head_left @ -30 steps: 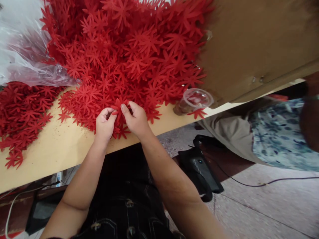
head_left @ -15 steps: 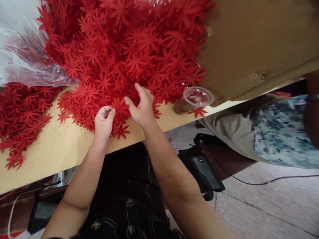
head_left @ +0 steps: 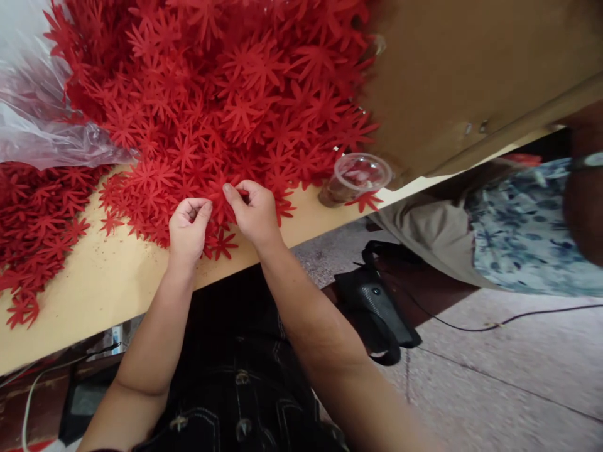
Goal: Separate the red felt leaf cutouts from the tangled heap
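Note:
A large heap of red star-shaped cutouts (head_left: 188, 113) covers the back of the pale table (head_left: 117, 270). At its front edge my left hand (head_left: 188, 227) is pinched at the rim of a red cutout. Close on its right, my right hand (head_left: 252, 210) has thumb and forefinger together at the other side of the same piece, over the heap. Right of the hands stands a clear plastic cup (head_left: 360, 174) with small pinkish bits inside, and a single red cutout (head_left: 365, 201) lies by its base.
Another red pile (head_left: 42, 220) lies at the left below a clear plastic bag (head_left: 47, 125). A brown board (head_left: 471, 69) fills the back right. Beyond the table edge at right sits a person in patterned cloth (head_left: 522, 229); a black bag (head_left: 377, 301) is below.
My right hand has gone from open fingers to a pinch and moved in beside my left hand. The whole view has shifted slightly, so the cup and table appear further left.

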Action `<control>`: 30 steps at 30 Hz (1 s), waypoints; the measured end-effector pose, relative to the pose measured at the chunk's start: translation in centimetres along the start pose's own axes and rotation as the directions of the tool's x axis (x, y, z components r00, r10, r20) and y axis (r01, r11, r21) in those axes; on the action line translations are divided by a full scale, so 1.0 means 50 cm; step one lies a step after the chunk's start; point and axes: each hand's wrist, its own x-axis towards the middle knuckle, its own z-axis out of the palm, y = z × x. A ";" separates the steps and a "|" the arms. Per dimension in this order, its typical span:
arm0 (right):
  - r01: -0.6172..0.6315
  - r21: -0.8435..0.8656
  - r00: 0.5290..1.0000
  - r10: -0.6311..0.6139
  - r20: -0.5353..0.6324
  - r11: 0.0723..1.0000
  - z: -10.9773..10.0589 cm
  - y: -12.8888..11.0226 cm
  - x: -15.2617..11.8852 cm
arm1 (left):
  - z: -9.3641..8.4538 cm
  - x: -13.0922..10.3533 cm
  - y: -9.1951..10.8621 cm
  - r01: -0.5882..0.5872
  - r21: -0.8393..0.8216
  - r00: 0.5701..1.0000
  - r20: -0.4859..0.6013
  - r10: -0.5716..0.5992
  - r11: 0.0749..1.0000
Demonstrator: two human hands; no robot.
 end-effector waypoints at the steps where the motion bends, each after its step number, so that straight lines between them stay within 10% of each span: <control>1: -0.010 -0.016 1.000 0.010 -0.020 1.000 0.001 0.000 0.002 | 0.001 0.000 0.001 -0.002 0.007 1.000 0.002 0.002 1.000; 8: -0.046 0.010 0.977 0.047 -0.207 0.999 -0.013 0.057 0.054 | -0.009 0.006 0.007 -0.024 0.001 0.994 -0.110 0.024 1.000; 17: 0.178 -0.213 0.983 -0.182 -0.001 0.961 -0.025 0.022 0.041 | -0.003 0.012 0.005 0.032 -0.038 0.997 -0.065 -0.034 0.999; 24: 0.115 -0.152 0.970 -0.078 0.230 0.982 -0.011 -0.016 0.000 | 0.001 0.008 0.008 0.018 -0.039 0.999 -0.049 -0.020 0.999; 30: 0.048 -0.224 0.999 -0.051 -0.007 0.973 -0.004 0.027 0.031 | -0.006 0.001 0.034 0.264 -0.171 0.963 -0.006 -0.269 0.949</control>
